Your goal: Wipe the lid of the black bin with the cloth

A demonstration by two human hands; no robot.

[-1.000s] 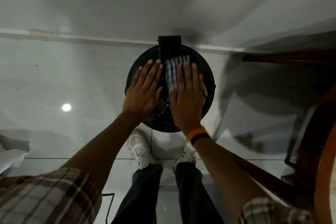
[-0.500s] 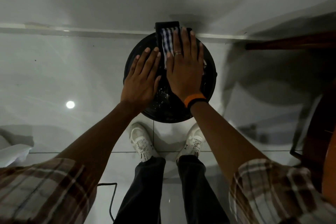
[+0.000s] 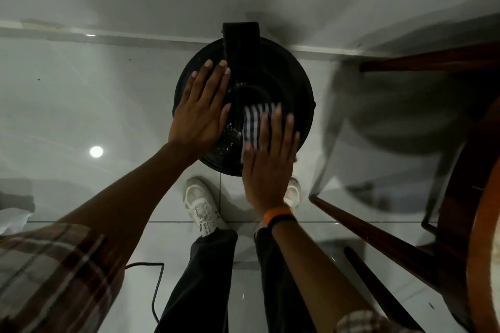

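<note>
The round black bin lid (image 3: 281,76) lies below me, its hinge block against the white wall. My left hand (image 3: 201,112) rests flat on the lid's left side, fingers spread and pointing away from me. My right hand (image 3: 270,162) presses flat on the blue-and-white striped cloth (image 3: 255,123) at the lid's near right edge; the cloth's far part shows beyond my fingertips, the rest is hidden under the palm. Small wet specks glisten on the lid between the two hands.
Dark wooden chair legs (image 3: 373,235) and a rounded wooden edge (image 3: 481,224) stand close on the right. My white shoes (image 3: 201,204) are on the glossy white tile floor just before the bin. A black cable (image 3: 155,289) lies on the floor near left.
My right hand has slid the cloth from the far hinge side of the lid back toward me, to the near right edge. My left hand stays flat on the lid's left side.
</note>
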